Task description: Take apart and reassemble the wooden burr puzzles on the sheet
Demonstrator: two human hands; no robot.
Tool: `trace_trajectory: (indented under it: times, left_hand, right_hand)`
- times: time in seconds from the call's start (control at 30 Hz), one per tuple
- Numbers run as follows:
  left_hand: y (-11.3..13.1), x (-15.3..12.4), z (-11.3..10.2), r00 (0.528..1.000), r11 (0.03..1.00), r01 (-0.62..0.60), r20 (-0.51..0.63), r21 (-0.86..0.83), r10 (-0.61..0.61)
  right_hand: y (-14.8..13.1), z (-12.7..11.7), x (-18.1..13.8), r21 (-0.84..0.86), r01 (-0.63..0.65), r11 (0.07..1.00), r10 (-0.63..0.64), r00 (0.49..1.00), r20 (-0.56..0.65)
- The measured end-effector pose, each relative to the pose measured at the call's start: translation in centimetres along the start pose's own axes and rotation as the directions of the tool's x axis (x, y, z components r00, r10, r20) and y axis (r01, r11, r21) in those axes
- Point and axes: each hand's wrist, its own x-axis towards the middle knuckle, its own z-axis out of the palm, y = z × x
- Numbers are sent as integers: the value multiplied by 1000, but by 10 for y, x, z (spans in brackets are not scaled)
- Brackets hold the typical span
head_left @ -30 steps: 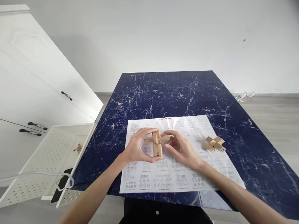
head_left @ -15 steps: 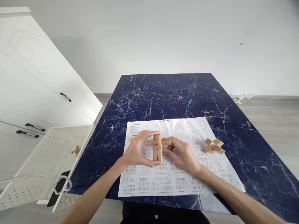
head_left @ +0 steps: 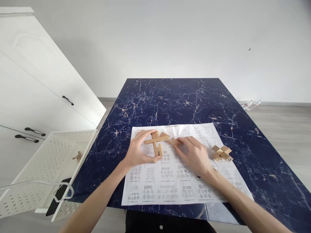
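Observation:
My left hand is closed on a cross of notched wooden puzzle pieces, the thumb at the lower end and fingers at the top. One upright piece bears a dark mark near its bottom, and another piece lies across it. A further light wooden tip shows just behind the cross's right arm. My right hand pinches a separate wooden puzzle piece to the right of the cross; my fingers hide part of it. Under both hands lies a printed instruction sheet with rows of small diagrams.
An interlocked wooden puzzle sits on the sheet's right side. The dark blue marbled table extends towards the wall. At left stand a white perforated basket, with a small wooden puzzle inside, a white cable and a white cabinet.
A piece in my right hand has come away from the cross, to the right. My left hand has moved slightly left and up, and the cross has tilted.

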Motion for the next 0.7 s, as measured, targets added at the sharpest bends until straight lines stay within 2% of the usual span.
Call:
trace_trajectory:
  times: [0.13,0.23,0.33,0.47,0.57,0.7]
  left_hand:
    - [3,0,3,998,1000,-9,59,0,9]
    - [3,-2,6,993,1000,9,120,-24,-6]
    - [2,-6,9,978,997,67,201,-45,-57]
    - [2,-11,14,958,991,110,274,-75,-85]
    - [3,-12,16,952,991,103,298,-91,-72]
    - [5,-14,18,942,988,74,336,-134,-25]
  right_hand:
    - [-6,2,-2,-38,44,998,-43,999,13]
    - [-13,-4,-1,88,53,995,-54,999,4]
    - [-20,-10,1,257,119,959,-131,991,32]
    - [-24,-11,-1,274,189,943,-204,978,29]
    - [-24,-9,-2,239,174,955,-182,983,11]
    - [-23,-9,-2,224,81,971,-86,996,13]
